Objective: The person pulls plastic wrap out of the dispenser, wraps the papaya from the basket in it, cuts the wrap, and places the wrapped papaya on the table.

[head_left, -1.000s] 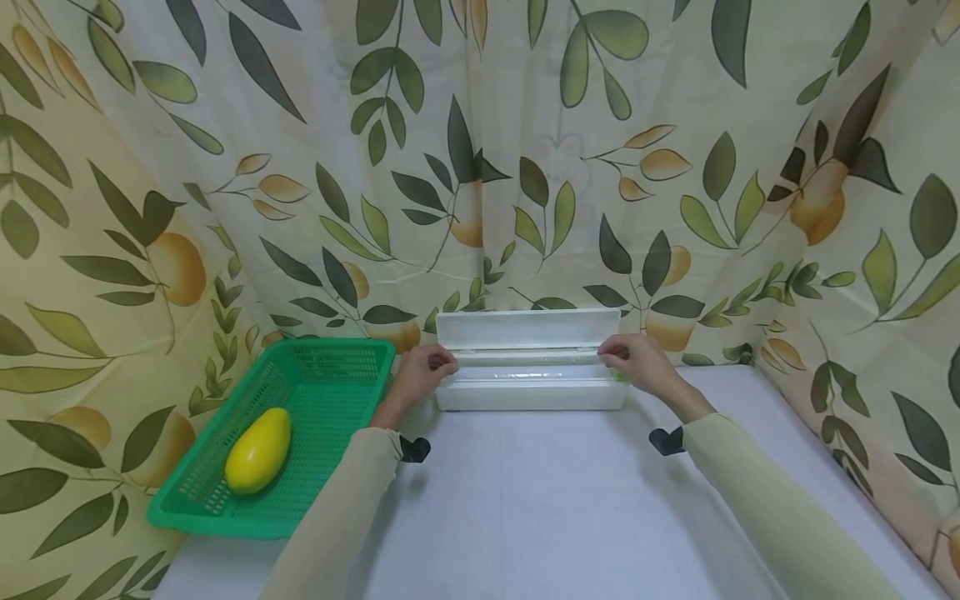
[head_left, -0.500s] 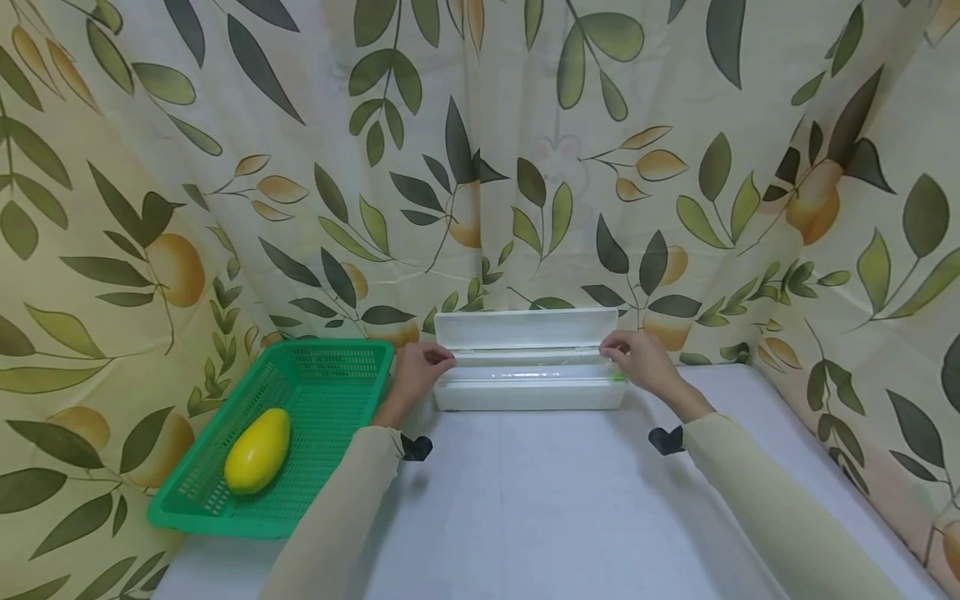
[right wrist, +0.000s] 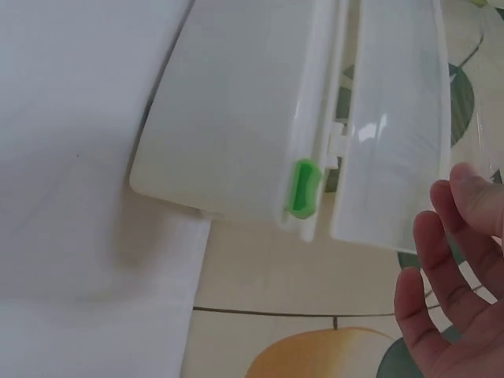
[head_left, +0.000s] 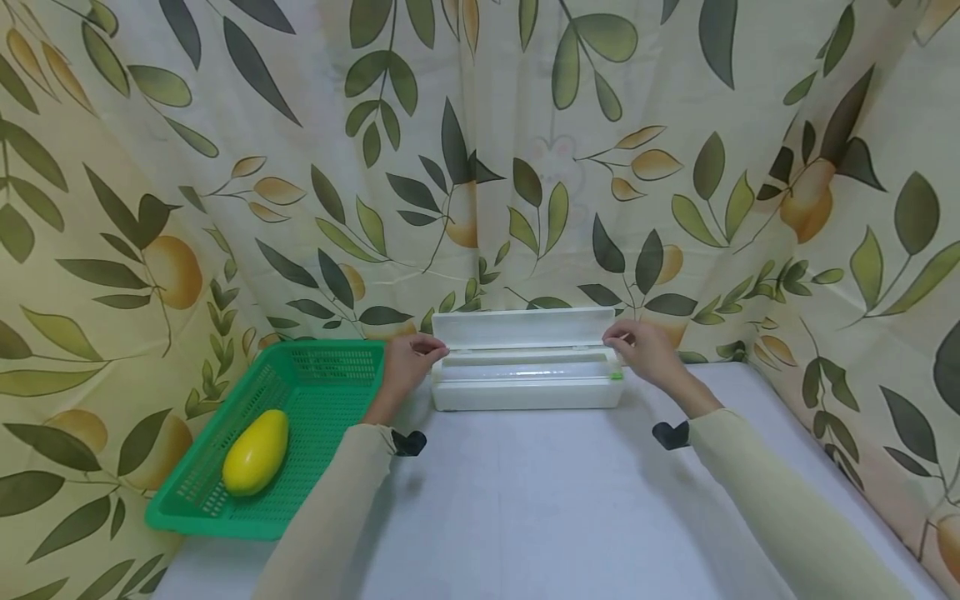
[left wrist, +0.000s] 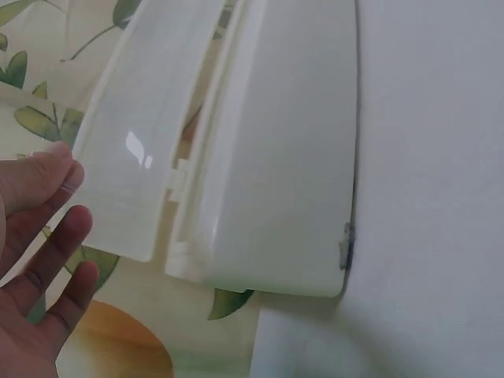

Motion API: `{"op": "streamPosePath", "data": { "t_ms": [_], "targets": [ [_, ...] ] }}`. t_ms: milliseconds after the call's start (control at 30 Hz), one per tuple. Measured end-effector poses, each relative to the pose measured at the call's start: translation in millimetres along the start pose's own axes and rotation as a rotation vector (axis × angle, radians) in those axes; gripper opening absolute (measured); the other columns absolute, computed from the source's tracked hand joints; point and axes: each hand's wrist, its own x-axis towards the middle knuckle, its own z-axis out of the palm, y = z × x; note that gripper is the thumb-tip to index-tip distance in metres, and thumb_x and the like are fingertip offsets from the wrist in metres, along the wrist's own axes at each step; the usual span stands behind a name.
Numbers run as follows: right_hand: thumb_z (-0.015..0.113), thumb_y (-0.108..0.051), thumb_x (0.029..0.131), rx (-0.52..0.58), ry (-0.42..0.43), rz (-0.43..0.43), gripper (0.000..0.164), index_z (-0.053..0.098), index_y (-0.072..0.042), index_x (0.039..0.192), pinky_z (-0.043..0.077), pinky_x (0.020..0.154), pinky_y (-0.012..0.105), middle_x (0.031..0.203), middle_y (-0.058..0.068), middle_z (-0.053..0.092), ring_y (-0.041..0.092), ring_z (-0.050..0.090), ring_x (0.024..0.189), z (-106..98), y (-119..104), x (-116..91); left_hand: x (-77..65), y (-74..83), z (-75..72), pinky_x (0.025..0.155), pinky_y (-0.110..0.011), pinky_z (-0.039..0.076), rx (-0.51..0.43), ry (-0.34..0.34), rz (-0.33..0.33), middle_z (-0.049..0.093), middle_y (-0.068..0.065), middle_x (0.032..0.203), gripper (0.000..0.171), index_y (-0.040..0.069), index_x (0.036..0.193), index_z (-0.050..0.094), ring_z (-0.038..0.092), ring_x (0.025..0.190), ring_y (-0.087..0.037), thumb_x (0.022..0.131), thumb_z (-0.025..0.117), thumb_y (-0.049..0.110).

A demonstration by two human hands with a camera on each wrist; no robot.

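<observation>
A white cling film dispenser (head_left: 527,396) stands at the back of the table, its lid (head_left: 525,329) raised and tilted back. Inside lies a shiny roll of film (head_left: 525,372). At the box's left end, my left hand (head_left: 407,367) holds thumb and forefinger together, the other fingers loosely spread in the left wrist view. My right hand (head_left: 647,354) makes the same pinch beside the lid's right end. Both seem to pinch the edge of clear cling film, which barely shows. A green slider (right wrist: 303,189) sits at the box's right end.
To the left, a green plastic basket (head_left: 281,527) holds a yellow, mango-like fruit (head_left: 256,452). A white cloth (head_left: 517,500) covers the table. Behind and on both sides hangs a curtain (head_left: 487,125) printed with leaves and oranges.
Both hands have risen slightly from the opening toward the lid, and moved a little apart, fingertips still pinched. The dispenser and the basket have stayed in place.
</observation>
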Motion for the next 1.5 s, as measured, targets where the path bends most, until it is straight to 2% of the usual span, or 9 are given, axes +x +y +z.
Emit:
{"op": "streamPosePath", "data": {
  "t_ms": [167,400,700,1100,1267,1500],
  "targets": [
    [0.071,-0.006,0.096,-0.008,0.047,-0.057,0.007,0.074,0.0,0.098,0.048,0.065,0.034,0.09,0.013,0.073,0.027,0.062,0.08,-6.7,-2.7,-0.1,0.9,7.6,-4.6,0.069,-0.028,0.053,0.02,-0.001,-0.007,0.077,-0.009,0.086,0.007,0.003,0.089,0.08,0.07,0.08,-0.023,0.087,0.083,0.01],
    [0.071,-0.009,0.097,-0.017,0.047,-0.069,0.01,0.074,0.0,0.101,0.049,0.062,0.033,0.095,0.015,0.073,0.029,0.063,0.083,-19.4,-10.2,-1.2,1.8,21.2,-12.9,0.074,-0.033,0.056,0.034,-0.001,0.01,0.077,-0.008,0.089,0.007,0.004,0.091,0.08,0.07,0.081,-0.021,0.089,0.081,0.01],
    [0.073,-0.005,0.095,-0.06,0.124,-0.159,0.004,0.074,-0.001,0.096,0.048,0.06,0.032,0.085,0.012,0.074,0.026,0.065,0.074,-30.8,-18.0,1.2,2.7,38.8,-24.1,0.071,-0.03,0.054,0.043,-0.002,0.044,0.077,-0.008,0.088,0.008,0.005,0.091,0.08,0.069,0.08,-0.022,0.089,0.082,0.012],
    [0.075,-0.004,0.093,-0.065,0.187,-0.235,0.005,0.075,0.001,0.094,0.048,0.06,0.027,0.083,0.011,0.074,0.024,0.065,0.071,-51.1,-35.0,6.1,4.5,63.2,-38.2,0.073,-0.029,0.054,0.076,0.053,0.108,0.078,-0.006,0.088,0.01,0.007,0.091,0.081,0.07,0.082,-0.02,0.088,0.083,0.016],
    [0.075,-0.005,0.093,-0.051,0.208,-0.269,0.007,0.074,0.002,0.094,0.043,0.057,0.021,0.082,0.012,0.073,0.022,0.061,0.068,-59.5,-41.9,7.8,6.6,71.7,-43.7,0.074,-0.029,0.054,0.05,0.062,0.135,0.078,-0.008,0.089,0.01,0.006,0.092,0.081,0.07,0.081,-0.02,0.088,0.083,0.015],
    [0.075,-0.003,0.093,-0.05,0.231,-0.279,0.005,0.074,0.001,0.095,0.039,0.055,0.02,0.077,0.011,0.071,0.018,0.054,0.061,-68.0,-48.8,7.6,7.1,80.2,-48.0,0.076,-0.029,0.054,0.025,0.078,0.146,0.078,-0.007,0.089,0.008,0.006,0.093,0.081,0.07,0.08,-0.019,0.088,0.082,0.012]
  ]
}}
